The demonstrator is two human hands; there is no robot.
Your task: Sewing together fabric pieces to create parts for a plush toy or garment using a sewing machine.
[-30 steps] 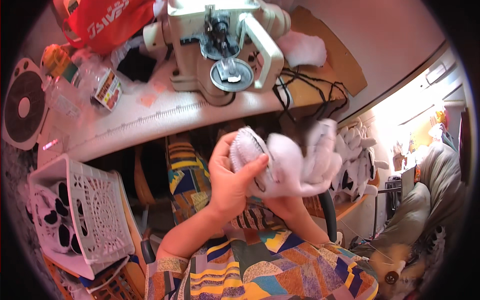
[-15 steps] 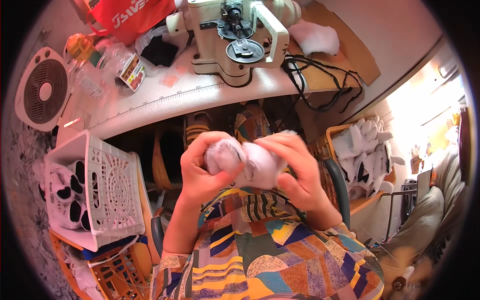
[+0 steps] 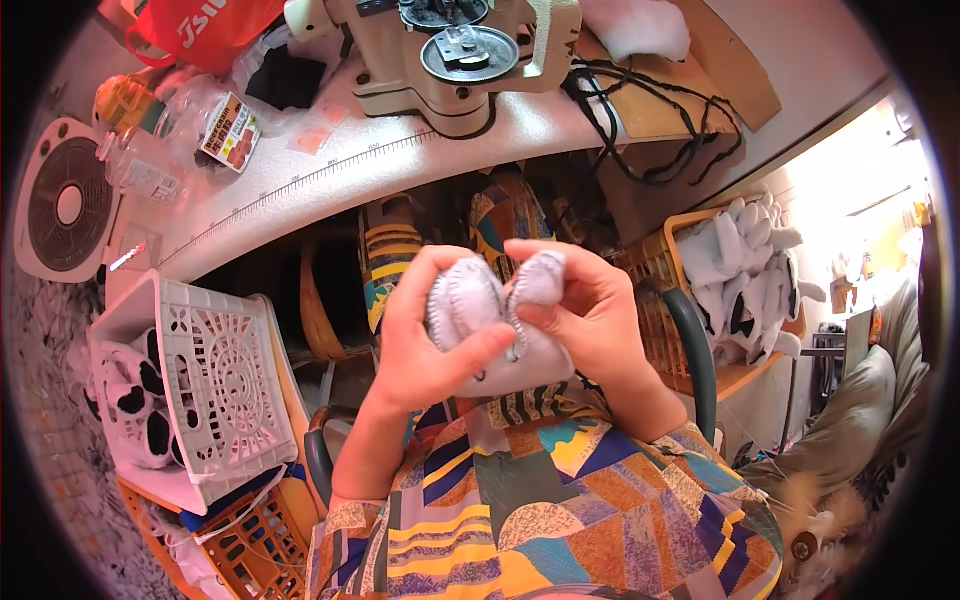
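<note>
A white plush piece (image 3: 525, 370) with dark stitching along its seams is held above my lap. It has two rounded lobes at its far end. My left hand (image 3: 420, 335) is wrapped round the left lobe, with the thumb lying across the front near a small dark thread. My right hand (image 3: 600, 315) pinches the smaller right lobe between thumb and fingers. The seam runs between the two lobes. The underside of the piece is hidden.
Ahead stands a sewing machine (image 3: 470, 60) on a white table (image 3: 330, 170). A white crate (image 3: 215, 390) holds black-and-white plush pieces at left; an orange basket (image 3: 665, 260) with more is at right. Black cords (image 3: 650, 120) hang over the table edge.
The plush piece has been turned, so its stitched seams now show. My right fingers have closed on its right lobe. The view has tilted down slightly.
</note>
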